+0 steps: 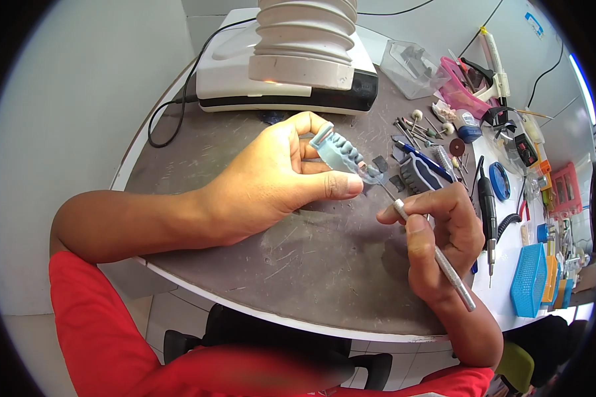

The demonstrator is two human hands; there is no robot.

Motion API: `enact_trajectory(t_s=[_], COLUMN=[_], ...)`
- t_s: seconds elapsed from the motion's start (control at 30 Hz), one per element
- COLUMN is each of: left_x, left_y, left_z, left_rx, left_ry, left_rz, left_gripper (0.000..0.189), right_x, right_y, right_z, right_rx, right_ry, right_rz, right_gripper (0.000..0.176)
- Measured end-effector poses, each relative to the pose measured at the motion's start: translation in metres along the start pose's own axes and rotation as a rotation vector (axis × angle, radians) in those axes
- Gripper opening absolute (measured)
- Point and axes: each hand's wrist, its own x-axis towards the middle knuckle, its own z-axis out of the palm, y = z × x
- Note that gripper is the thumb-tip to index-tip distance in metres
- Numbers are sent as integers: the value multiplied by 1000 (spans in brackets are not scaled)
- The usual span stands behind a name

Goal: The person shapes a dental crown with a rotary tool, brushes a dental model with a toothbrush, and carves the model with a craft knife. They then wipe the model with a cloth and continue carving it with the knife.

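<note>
Between the thumb and fingers of my left hand point(291, 169) is a pale blue-green dental model point(338, 153), held up over the grey-brown work mat point(285, 264). My right hand point(444, 238) grips a silver metal hand tool point(447, 268) like a pen. The thin tip of the tool points up and left toward the model's lower right end, near my left thumb. Whether the tip touches the model cannot be made out.
A white suction hose point(303, 46) hangs over a white and black machine point(218, 79). At the right lie burs, a blue pen point(424, 159), a black handpiece point(488, 212), a pink basket point(460, 89) and a blue basket point(528, 281). A clear plastic box point(410, 66) stands behind.
</note>
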Motion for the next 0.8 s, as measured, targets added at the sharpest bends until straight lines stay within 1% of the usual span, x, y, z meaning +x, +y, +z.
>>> enact_trajectory(t_s=[0.13, 0.17, 0.23, 0.33, 0.4, 0.43, 0.47, 0.5, 0.53, 0.6, 0.63, 0.7, 0.73, 0.8], left_x=[-1, -1, -1, -1, -1, -1, -2, -2, -3, -2, -2, -3, -3, -3], left_y=[0, 1, 4, 2, 2, 3, 3, 4, 4, 4, 3, 4, 5, 4], left_z=[-1, -1, -2, -1, -2, -2, -2, -1, -1, -1, -2, -1, -1, -2], left_rx=[-10, -9, 1, -53, -53, -51, -51, -55, -60, -67, -73, -62, -49, -35], left_ry=[7, 5, -46, -60, -86, -111, -108, -140, -173, -193, -214, -213, -211, -227], left_rz=[-19, -18, -67, -54, -59, -63, -61, -63, -64, -69, -74, -72, -69, -61], left_gripper=[37, 37, 41, 43, 45, 47, 47, 52, 57, 59, 62, 62, 62, 62], right_x=[0, 0, 0, 2, 4, 3, 2, 2, 1, -1, -2, -3, -4, -6], right_y=[-2, -4, -5, -6, -7, -6, -3, -2, -3, -6, -3, 4, 4, 4], right_z=[-2, -4, -5, -3, -3, -2, -1, 1, 1, 1, -2, -8, -6, 0], right_rx=[-8, 9, 26, 95, 61, 62, 99, 135, 136, 224, 223, -46, -47, 105], right_ry=[-17, -4, 10, 18, 7, 4, 29, 54, 51, 80, 79, 3, 3, 91], right_rz=[22, 54, 84, 100, 112, 111, 101, 92, 92, 175, 176, -45, -43, 13], right_gripper=[7, 9, 10, 13, 21, 21, 24, 28, 28, 27, 27, 21, 21, 17])
